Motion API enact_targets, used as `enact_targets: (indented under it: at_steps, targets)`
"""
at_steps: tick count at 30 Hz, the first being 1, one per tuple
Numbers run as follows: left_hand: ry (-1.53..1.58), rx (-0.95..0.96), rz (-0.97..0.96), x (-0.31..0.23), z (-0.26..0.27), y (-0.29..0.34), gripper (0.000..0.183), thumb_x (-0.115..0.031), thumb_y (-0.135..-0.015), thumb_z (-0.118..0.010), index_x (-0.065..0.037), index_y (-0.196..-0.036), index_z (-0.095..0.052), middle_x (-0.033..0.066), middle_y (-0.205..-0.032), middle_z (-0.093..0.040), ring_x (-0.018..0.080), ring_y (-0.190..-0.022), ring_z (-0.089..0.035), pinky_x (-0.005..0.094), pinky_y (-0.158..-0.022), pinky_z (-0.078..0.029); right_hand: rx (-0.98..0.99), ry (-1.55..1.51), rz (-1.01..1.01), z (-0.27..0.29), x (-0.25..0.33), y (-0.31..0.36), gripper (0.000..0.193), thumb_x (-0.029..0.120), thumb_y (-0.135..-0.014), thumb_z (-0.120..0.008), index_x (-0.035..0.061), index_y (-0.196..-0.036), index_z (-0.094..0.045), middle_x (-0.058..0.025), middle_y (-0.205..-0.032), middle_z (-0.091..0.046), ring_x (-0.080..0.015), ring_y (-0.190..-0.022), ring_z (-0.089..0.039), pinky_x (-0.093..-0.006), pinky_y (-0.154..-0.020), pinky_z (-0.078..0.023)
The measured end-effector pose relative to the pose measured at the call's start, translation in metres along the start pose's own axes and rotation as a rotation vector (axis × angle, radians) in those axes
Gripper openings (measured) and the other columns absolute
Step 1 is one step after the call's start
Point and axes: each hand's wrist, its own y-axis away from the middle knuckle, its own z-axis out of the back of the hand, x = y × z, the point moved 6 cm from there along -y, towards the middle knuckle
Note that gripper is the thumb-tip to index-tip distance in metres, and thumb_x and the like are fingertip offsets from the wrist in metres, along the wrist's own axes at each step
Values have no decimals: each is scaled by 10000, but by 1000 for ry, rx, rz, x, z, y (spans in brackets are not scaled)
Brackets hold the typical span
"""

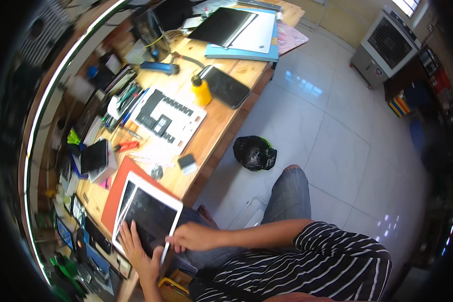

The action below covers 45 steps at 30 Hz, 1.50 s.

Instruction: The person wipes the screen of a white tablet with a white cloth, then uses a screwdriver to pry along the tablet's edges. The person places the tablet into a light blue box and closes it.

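Observation:
A white-framed tablet (153, 215) with a dark glossy screen lies on an orange-red mat (120, 194) at the near edge of the wooden bench. My left hand (138, 250) rests on the tablet's near left part, fingers spread over the screen and white border. At the tablet's right edge my right hand (192, 237) is closed, its thumb and fingers bent together against the white rim. Whatever those fingertips pinch is too small or hidden to make out. Beyond the mat's far right corner sits a small dark and white block (187, 164).
Further up the bench (196, 173) lie a white laptop shell (168, 118), a yellow bottle (201, 91) and a black device (225, 86). Red-handled pliers (127, 146) and a stacked box (103, 168) stand left. A black helmet-like object (255, 153) is on the tiled floor.

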Motion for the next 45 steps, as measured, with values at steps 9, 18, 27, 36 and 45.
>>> enact_targets:
  at_steps: [9, 18, 27, 36, 45]
  targets:
    - [-62, 472, 124, 3, 3, -5, 1115, -711, -903, -548, 7, -1639, -116, 296, -1699, -29, 472, -1577, -9, 577, -1255, -18, 498, 140, -182, 64, 28, 56, 615, 507, -1012, -615, 15, -1380, -589, -217, -1297, -667, -305, -1214, -639, -411, -1002, -511]
    - [161, 322, 256, -138, 74, -38, 762, -383, -951, -701, -48, -1557, -385, 249, -1658, -281, 436, -1552, -220, 649, -1213, -173, 32, -276, -231, 155, 184, 208, 765, 452, -1062, -569, 105, -1648, -220, -244, -1529, -482, -322, -1396, -501, -396, -1133, -403]
    - [1296, 1012, 567, -249, 30, 6, 523, -463, -1061, -560, -15, -1310, -665, 84, -1183, -717, 132, -1024, -667, 265, -902, -521, 186, -322, -175, 152, 272, 290, 924, 440, -1001, -667, 34, -1648, -147, -225, -1676, -250, -341, -1540, -290, -435, -1253, -242]
    - [1839, 1023, 826, -244, 4, 34, 765, -649, -1048, -401, 11, -1394, -573, 153, -1325, -665, 260, -1223, -630, 379, -1098, -470, 406, -17, -36, 150, 345, 222, 832, 350, -992, -707, 39, -1624, -263, -201, -1644, -337, -302, -1488, -387, -420, -1216, -338]
    - [2108, 844, 363, -214, 19, 22, 1124, -692, -827, -718, 28, -1585, -302, 205, -1541, -479, 297, -1369, -534, 419, -1155, -423, -343, 339, -521, 341, 203, 266, 407, 204, -982, -702, -29, -1311, -646, -141, -1120, -737, -186, -992, -703, -320, -864, -555]
